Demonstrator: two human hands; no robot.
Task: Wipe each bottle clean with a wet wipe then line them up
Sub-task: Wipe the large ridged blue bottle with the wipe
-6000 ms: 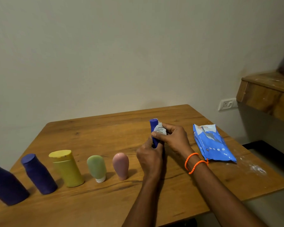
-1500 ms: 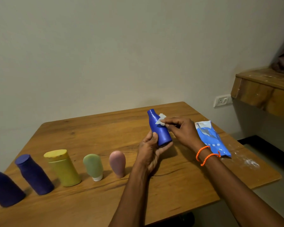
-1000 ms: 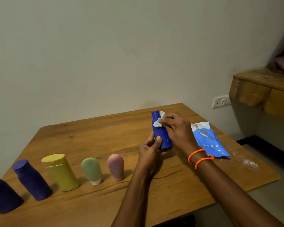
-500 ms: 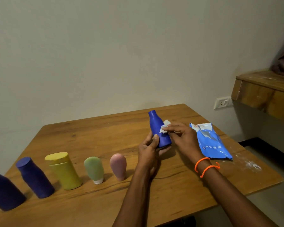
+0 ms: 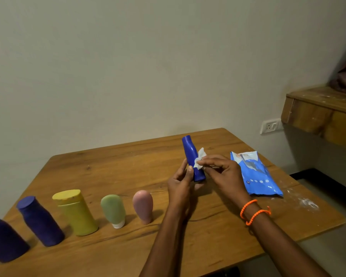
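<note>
Head view: compared with half a second earlier, the blue bottle stands more upright and the wet wipe sits at its waist. The left hand grips the bottle's lower body above the table, thumb curled on its front. The right hand pinches the wipe against the bottle. Five bottles stand lined up at left, ending with the pink bottle.

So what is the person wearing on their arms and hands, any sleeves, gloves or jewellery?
Both forearms are bare as far as the picture shows: no sleeves in view and no gloves. The left hand has nothing on it or on its wrist. The right hand is bare too, but its wrist carries orange beaded bracelets, seen as two thin loops.
</note>
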